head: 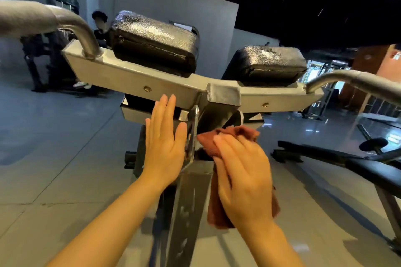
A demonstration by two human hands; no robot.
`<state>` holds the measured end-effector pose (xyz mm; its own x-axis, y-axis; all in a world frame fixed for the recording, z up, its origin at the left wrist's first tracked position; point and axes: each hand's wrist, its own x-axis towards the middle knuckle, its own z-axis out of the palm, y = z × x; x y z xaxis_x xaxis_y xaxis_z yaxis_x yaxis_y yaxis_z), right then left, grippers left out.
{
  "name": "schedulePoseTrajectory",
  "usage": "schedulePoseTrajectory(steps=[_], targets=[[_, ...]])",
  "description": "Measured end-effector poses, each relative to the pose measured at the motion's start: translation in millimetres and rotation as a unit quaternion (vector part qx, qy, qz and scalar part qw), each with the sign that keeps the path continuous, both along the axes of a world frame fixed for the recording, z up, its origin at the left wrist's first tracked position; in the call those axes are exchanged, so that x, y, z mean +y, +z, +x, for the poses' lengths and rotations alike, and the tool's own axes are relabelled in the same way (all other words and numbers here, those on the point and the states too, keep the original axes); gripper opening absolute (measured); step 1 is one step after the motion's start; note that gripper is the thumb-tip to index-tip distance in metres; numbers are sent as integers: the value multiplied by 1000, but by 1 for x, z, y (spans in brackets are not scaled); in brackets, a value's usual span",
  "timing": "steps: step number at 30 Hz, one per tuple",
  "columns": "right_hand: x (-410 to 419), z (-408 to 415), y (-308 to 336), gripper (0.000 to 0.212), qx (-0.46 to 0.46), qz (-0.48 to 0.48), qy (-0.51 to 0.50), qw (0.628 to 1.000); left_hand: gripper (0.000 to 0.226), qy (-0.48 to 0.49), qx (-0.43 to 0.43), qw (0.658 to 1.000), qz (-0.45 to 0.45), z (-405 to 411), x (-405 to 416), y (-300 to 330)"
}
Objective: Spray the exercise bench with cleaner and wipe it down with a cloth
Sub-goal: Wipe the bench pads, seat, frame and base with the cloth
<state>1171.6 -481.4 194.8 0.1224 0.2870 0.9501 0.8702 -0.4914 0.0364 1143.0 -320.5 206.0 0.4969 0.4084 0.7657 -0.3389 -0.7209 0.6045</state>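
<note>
Grey gym floor point(54, 158), pale wall point(165, 6), two black pads point(152, 43) wet atop a grey steel exercise bench point(134, 78). Left hand point(162, 143) flat, grip released, fingers straight against the frame's left side. Right hand point(243, 178) pressing a reddish-brown cloth point(236, 133) onto the central post, fingers nearly straight, not clenched.

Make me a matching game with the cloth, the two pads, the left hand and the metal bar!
Things:
1. cloth
2. pads
3. left hand
4. crossbar

Descriptions:
A. black, bumpy, shiny on top
B. silver-grey with small bolts
C. reddish-brown, under the right hand
D. flat, fingers straight

Pairs: 1-C, 2-A, 3-D, 4-B
</note>
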Motion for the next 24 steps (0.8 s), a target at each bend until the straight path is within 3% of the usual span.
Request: schedulePoseTrajectory(steps=[4,11,20,24], targets=[[37,-2,-29,43,39,-3,-52,998,47,-37,27,996,74,-8,6,0],[10,13,-38,34,-47,-29,-19,998,56,-40,35,989,135,-1,-4,-2],[24,12,-23,40,-3,-23,-37,999,52,-102,57,990,77,0,-8,-6],[9,21,-30,34,-57,-38,-14,998,51,-104,61,990,73,1,-8,-7]])
